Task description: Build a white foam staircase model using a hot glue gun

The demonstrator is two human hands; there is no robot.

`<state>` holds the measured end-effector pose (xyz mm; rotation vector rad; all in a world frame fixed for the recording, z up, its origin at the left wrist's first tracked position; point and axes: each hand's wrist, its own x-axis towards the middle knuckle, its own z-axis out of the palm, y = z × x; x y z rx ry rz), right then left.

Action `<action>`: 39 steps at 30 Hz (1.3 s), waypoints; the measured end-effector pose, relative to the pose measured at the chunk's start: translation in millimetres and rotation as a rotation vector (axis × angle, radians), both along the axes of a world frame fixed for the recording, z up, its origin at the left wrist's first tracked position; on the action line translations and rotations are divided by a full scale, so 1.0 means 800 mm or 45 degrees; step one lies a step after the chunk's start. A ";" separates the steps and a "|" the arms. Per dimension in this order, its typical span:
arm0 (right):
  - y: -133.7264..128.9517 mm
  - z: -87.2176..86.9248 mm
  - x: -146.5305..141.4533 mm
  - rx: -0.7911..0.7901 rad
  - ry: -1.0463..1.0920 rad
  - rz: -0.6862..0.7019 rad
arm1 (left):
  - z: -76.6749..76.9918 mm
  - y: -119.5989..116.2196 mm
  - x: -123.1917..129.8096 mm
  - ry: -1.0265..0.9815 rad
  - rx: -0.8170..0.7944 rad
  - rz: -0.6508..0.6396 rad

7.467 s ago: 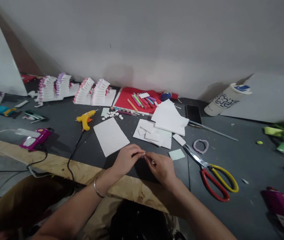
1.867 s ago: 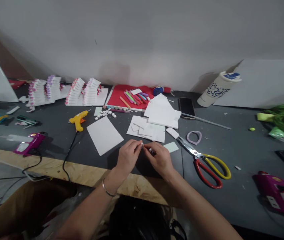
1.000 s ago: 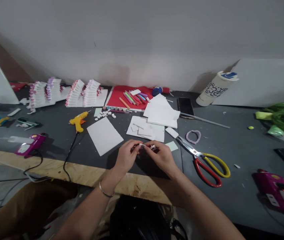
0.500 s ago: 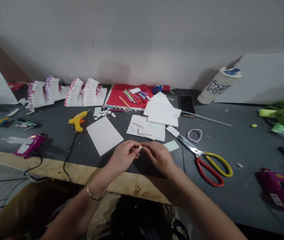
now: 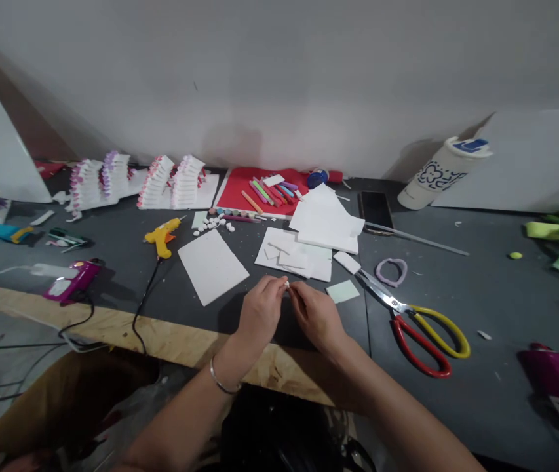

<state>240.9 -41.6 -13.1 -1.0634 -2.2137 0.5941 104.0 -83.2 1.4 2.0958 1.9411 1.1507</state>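
Between pinched-together fingertips, your left hand (image 5: pixel 261 307) and right hand (image 5: pixel 319 316) hold a tiny white piece (image 5: pixel 286 284); red-and-yellow-handled scissors (image 5: pixel 395 305) lie right of those fingers.

Table (image 5: pixel 480 288): dark matt top, near edge faced with rough raw wood-chip board (image 5: pixel 171 337). Small white bit (image 5: pixel 286 284) above near edge: matt. Scissors (image 5: pixel 395 305): polished metal blades, glossy plastic-looking grips. Glue gun (image 5: pixel 162 237): smooth plastic. White sheet (image 5: pixel 213 265): matt, foam-like. Far edge: tumbler (image 5: pixel 437 177) smooth, plastic or coated metal, can't tell. Bracelet (image 5: pixel 217 380): shiny metal.
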 end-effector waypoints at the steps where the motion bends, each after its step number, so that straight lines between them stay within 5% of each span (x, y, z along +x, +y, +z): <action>1: 0.000 -0.002 0.000 0.006 0.008 -0.015 | -0.002 -0.001 0.002 0.008 0.003 -0.004; 5: 0.002 -0.006 0.002 0.008 0.037 -0.017 | -0.002 -0.004 -0.001 -0.087 -0.075 -0.069; 13: 0.001 -0.005 0.004 0.051 0.090 0.165 | 0.011 -0.004 -0.029 -0.702 -0.433 -0.231; 21: -0.001 0.000 0.003 0.047 0.114 0.059 | -0.001 -0.006 -0.024 -0.495 -0.221 -0.083; 31: -0.001 -0.004 0.006 0.058 -0.020 0.010 | -0.008 -0.003 0.004 0.224 -0.056 0.029; 35: 0.000 -0.007 0.005 0.008 0.010 -0.060 | -0.009 -0.003 0.011 0.210 -0.087 0.007; 39: 0.002 -0.008 0.004 -0.035 0.085 -0.067 | -0.003 -0.002 0.003 -0.072 -0.176 -0.047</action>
